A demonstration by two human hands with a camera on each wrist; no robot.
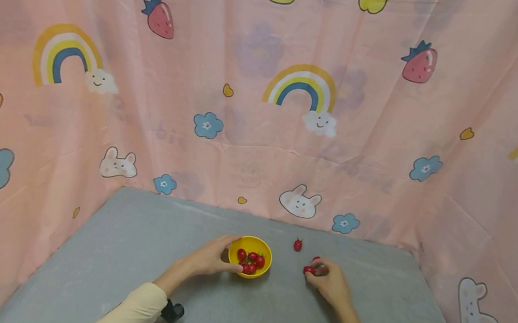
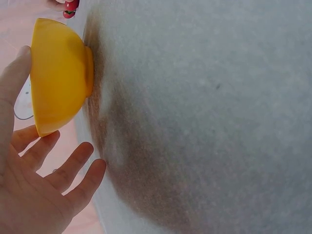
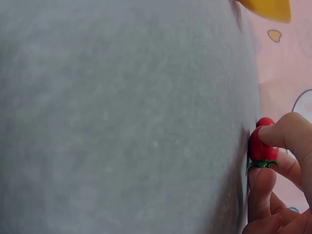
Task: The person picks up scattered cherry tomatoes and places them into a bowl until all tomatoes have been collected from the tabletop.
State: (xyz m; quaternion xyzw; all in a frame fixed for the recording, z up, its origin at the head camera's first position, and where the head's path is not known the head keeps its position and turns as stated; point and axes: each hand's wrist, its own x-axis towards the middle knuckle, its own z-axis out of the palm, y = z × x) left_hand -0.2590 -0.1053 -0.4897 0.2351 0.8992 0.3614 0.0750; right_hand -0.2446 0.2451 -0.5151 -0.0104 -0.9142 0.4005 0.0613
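Left sleeve (image 1: 134,308): nearest my camera, behind my left hand (image 1: 210,255).
Yellow bowl (image 1: 254,244): gripped between left thumb and spread fingers; uneven pressure could tip it.
Held tomato (image 1: 308,270): pinched by my right hand (image 1: 333,285); a loose pinch could drop it.
Neighbouring tomato (image 1: 316,259): crowding right fingertips, easily nudged.
Farther tomato (image 1: 298,245): beyond the right hand.

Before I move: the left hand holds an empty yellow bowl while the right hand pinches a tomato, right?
Not quite: the yellow bowl isn't empty; the head view shows tomatoes inside. The left hand does hold it, and the right hand pinches a tomato.
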